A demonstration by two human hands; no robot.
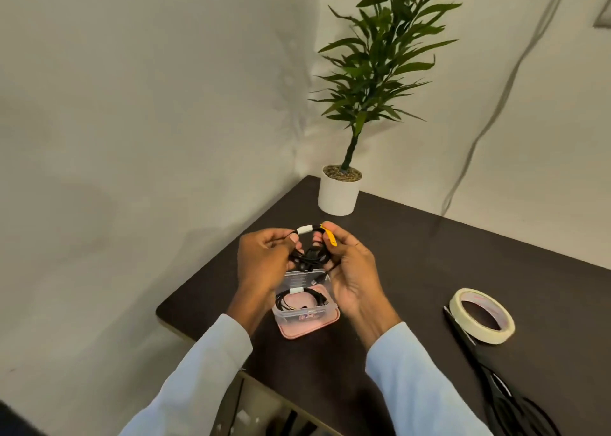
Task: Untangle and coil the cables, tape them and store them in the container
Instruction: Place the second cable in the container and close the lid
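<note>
Mid-frame: left hand [264, 257] and right hand [350, 267] both had fingers curled around a taped black cable coil [309, 253], held just above the clear container [305, 306]. Another taped coil [301, 298] sat inside. Tape roll [481, 315] lower right.

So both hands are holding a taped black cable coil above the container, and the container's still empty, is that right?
Not quite. The head view shows the container already holds a taped black coil. The rest stands: left hand and right hand hold another taped cable coil above it.
</note>
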